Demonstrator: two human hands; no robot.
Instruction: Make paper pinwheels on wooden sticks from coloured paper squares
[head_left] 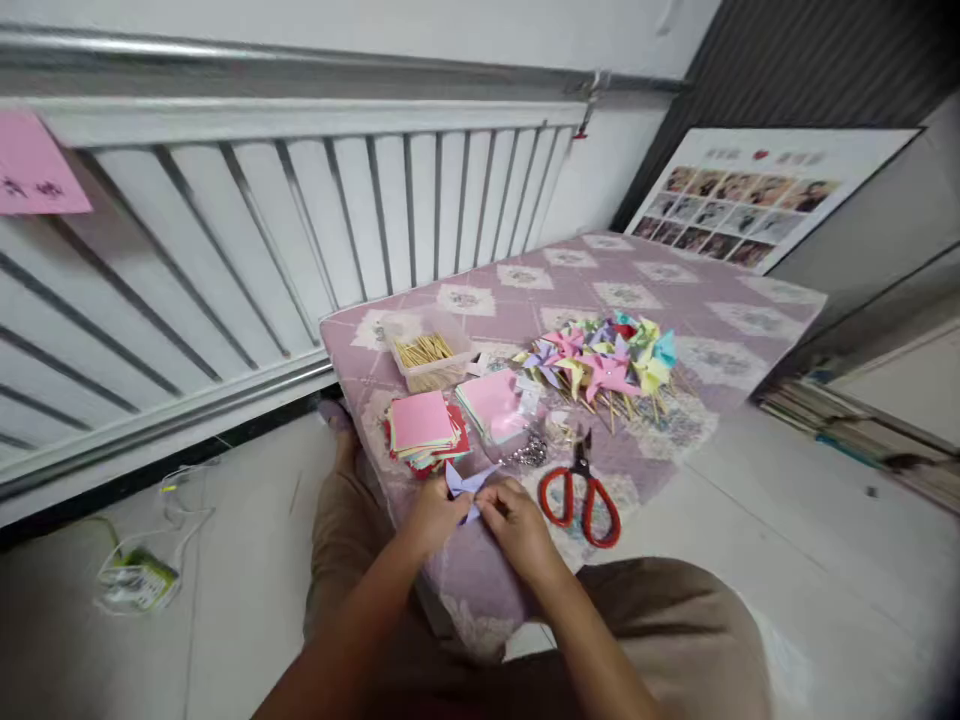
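Between my hands is a lavender paper pinwheel (466,482), its blades folded in toward the middle. My left hand (437,515) grips it from the left side. From the right, the fingers of my right hand (516,518) pinch the paper near its centre and lower blade; whether a small pin is between them I cannot make out. Just beyond lie a stack of coloured paper squares (421,422) with pink on top and a small pile of metal pins (531,450). Red-handled scissors (580,495) rest to the right of my right hand.
A clear plastic box of wooden sticks (429,360) stands at the back left. Beside it are pink sheets in a plastic bag (495,403). Several finished pinwheels (611,360) are heaped farther right on the flowered tablecloth (712,345). A radiator (420,200) runs behind the table.
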